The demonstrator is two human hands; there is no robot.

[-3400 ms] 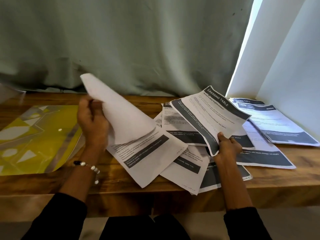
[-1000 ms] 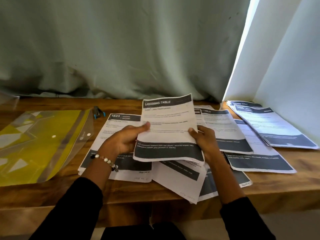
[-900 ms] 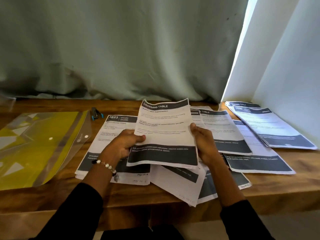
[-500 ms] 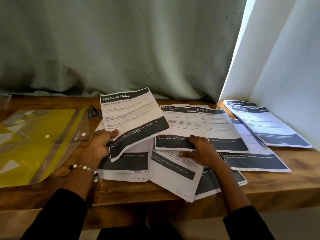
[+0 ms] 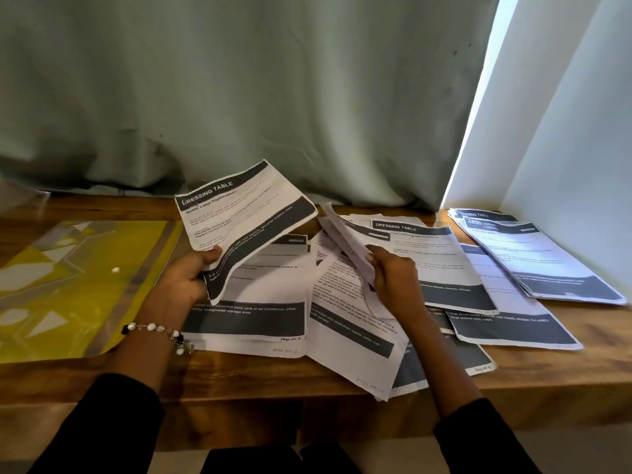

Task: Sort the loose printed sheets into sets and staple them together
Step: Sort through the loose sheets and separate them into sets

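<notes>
Head view: the left hand (image 5: 186, 280) grips a "Dressing Table" sheet (image 5: 241, 217) lifted off the wooden table (image 5: 239, 388), left of centre. The right hand (image 5: 393, 278) pinches the edge of another sheet (image 5: 345, 241) raised from the loose pile (image 5: 352, 323). Sorting looks underway; no stapling yet. Next, I judge, the raised sheet's heading needs checking against the held one.

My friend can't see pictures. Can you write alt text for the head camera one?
A person's left hand holds up a printed sheet while the right hand lifts another sheet from loose pages on a wooden table. A yellow folder lies left.
</notes>
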